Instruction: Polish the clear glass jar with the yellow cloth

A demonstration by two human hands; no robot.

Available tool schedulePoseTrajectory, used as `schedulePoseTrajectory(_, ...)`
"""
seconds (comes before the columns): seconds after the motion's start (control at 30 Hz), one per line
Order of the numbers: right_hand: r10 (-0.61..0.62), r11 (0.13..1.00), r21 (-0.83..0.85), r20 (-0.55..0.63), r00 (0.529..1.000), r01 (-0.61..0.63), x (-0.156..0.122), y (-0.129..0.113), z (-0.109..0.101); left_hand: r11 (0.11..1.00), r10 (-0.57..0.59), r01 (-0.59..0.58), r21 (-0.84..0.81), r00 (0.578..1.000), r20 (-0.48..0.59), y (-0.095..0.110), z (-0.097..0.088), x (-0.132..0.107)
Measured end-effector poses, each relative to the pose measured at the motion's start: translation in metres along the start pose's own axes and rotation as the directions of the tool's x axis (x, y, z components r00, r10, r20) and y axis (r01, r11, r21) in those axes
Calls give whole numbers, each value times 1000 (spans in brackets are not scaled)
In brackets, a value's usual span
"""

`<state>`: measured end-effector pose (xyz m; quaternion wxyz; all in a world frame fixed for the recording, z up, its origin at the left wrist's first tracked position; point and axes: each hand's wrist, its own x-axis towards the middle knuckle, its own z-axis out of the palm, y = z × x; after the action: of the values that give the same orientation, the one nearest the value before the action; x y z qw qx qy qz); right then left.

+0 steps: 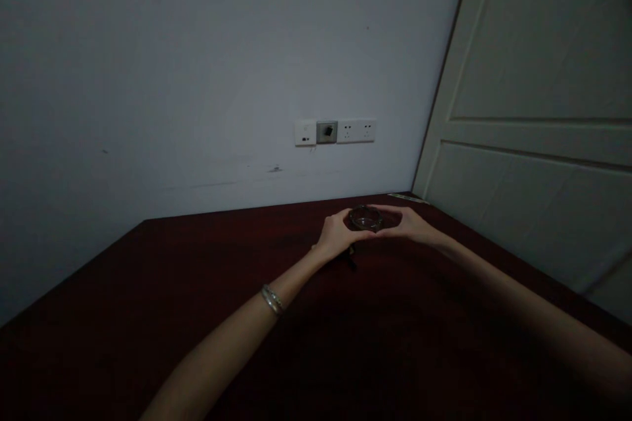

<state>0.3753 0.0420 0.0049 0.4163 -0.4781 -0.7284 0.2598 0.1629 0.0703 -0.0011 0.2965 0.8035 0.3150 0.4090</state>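
Note:
Between my two hands is a round, dark, see-through glass dish (pixel 366 218), perhaps an ashtray, near the back of the dark red tabletop (pixel 207 289). My left hand (pixel 340 234) curves round its left and near side, thumb along the front rim. From the right, my right hand (pixel 402 222) grips it with fingers at the far rim and thumb at the near one. Whether the dish touches the table is hard to tell. Under my left hand a small dark object (pixel 351 256) with a yellowish spot shows in part; its kind is unclear.
A pale wall (pixel 222 79) rises behind the table, with a row of sockets (pixel 356 131) and a grey switch plate (pixel 326 132). On the right stands a pale panelled door (pixel 533 99). A thin light strip (pixel 409 198) lies at the table's back right corner.

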Motion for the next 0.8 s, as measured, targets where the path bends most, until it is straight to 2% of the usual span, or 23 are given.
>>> schedulePoseTrajectory(0.17, 93, 994, -56, 33, 995, -91, -18, 40, -51, 998, -56, 54, 29, 996, 68, -3, 65, 31)
schedulePoseTrajectory(0.33, 143, 985, -101, 57, 988, -137, -36, 72, -69, 992, -116, 107, 73, 984, 134, -13, 108, 45)
schedulePoseTrajectory(0.5, 162, 979, -133, 59, 985, -153, -47, 93, -68, 980, -189, 173, 96, 964, 188, -23, 125, 43)
schedulePoseTrajectory(0.8, 187, 964, -200, 42, 982, -175, -48, 116, -60, 973, -228, 212, 95, 948, 223, -35, 130, 40)
